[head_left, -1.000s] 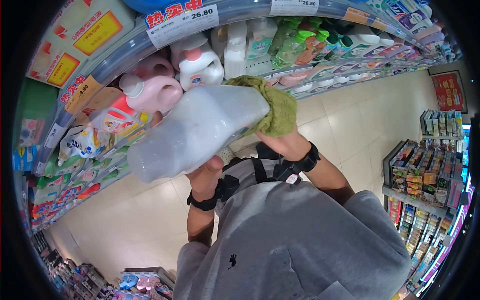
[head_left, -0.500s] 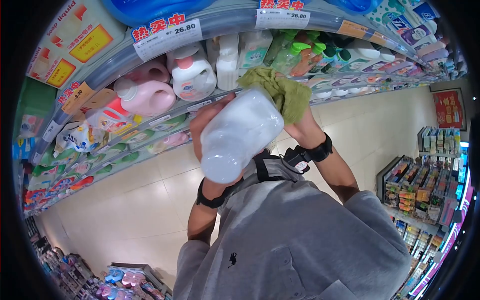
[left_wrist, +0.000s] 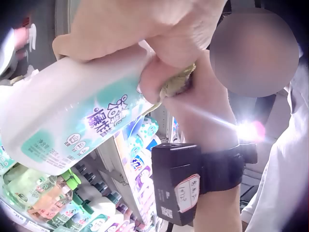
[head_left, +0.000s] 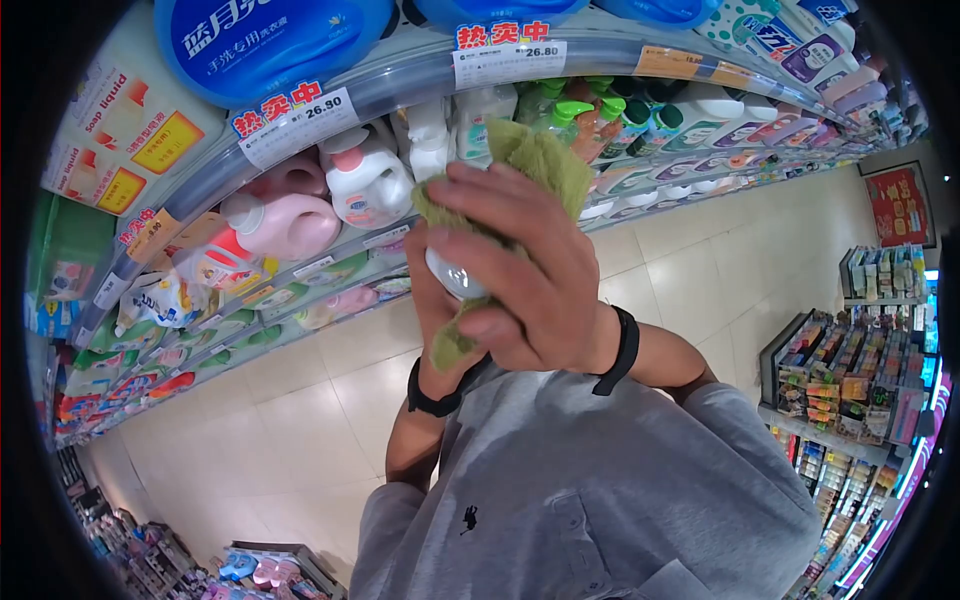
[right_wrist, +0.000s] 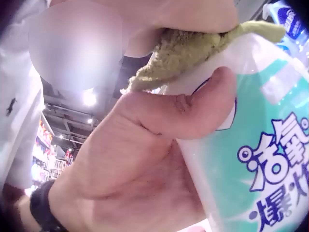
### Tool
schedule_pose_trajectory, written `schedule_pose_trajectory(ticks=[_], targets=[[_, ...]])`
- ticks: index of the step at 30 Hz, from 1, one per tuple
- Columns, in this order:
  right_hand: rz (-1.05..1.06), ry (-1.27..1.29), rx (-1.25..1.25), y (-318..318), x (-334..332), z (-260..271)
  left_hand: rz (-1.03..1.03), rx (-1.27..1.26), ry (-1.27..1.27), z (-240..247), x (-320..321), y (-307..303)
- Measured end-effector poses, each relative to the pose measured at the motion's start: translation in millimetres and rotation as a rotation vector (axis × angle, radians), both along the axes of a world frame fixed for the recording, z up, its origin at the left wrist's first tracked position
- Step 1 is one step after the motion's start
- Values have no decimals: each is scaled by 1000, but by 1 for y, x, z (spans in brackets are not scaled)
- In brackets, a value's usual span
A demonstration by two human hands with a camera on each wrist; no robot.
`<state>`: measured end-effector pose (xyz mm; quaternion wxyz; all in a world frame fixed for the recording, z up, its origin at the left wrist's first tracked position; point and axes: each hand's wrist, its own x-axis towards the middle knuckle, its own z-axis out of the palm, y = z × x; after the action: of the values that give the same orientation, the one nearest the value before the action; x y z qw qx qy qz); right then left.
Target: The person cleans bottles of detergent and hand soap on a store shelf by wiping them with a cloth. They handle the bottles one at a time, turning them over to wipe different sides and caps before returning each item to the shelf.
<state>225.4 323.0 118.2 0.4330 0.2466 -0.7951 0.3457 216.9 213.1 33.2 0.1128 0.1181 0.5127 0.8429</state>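
Note:
A white detergent bottle (left_wrist: 67, 101) with a teal printed label is held up in front of the shelf. My left hand (head_left: 430, 310) grips it, the thumb lying along the label in the right wrist view. Over the bottle's end, my right hand (head_left: 540, 275) holds a green cloth (head_left: 545, 165) against it, fingers bent across the top. In the head view the hand and cloth hide most of the bottle, leaving a small shiny white patch. The cloth (right_wrist: 188, 53) lies along the bottle's edge in the right wrist view.
Shelves ahead carry a pink jug (head_left: 285, 225), a white jug (head_left: 365, 180), green-capped bottles (head_left: 570, 115) and large blue bottles (head_left: 270, 45) above a price rail (head_left: 400, 90). Display racks (head_left: 835, 365) stand to the right across the tiled floor (head_left: 300, 420).
The bottle has swung from lying lengthwise to pointing end-on toward the head camera. My right hand and the cloth have moved from its far end onto the end facing me.

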Motion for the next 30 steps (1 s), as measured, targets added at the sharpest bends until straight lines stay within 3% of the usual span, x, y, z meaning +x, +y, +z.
schedule_pose_trajectory(ticks=[7,10,12,16,19,23,24,27,30], targets=[[1,253,258,-18,-13,-2,-257,83,-118,-17,-5,-37],[103,300,276,-17,-2,-23,-372,77,-101,-27,-15,-50],[141,313,281,-22,6,-40,-374,-11,-42,-24,-18,-60],[137,106,280,-9,18,-50,-255,-281,166,-12,-18,-68],[53,-74,-42,-5,36,-68,-193,-236,503,-20,-28,-58],[-34,-123,-527,-6,43,-107,-196,-125,457,-16,-27,-34],[23,-223,-691,-3,45,-118,-181,-201,527,-18,-30,-27],[74,-341,-886,23,50,-137,-201,-191,484,-21,-29,-2],[-46,-548,-754,63,47,-152,-188,-184,397,-23,-32,22]])
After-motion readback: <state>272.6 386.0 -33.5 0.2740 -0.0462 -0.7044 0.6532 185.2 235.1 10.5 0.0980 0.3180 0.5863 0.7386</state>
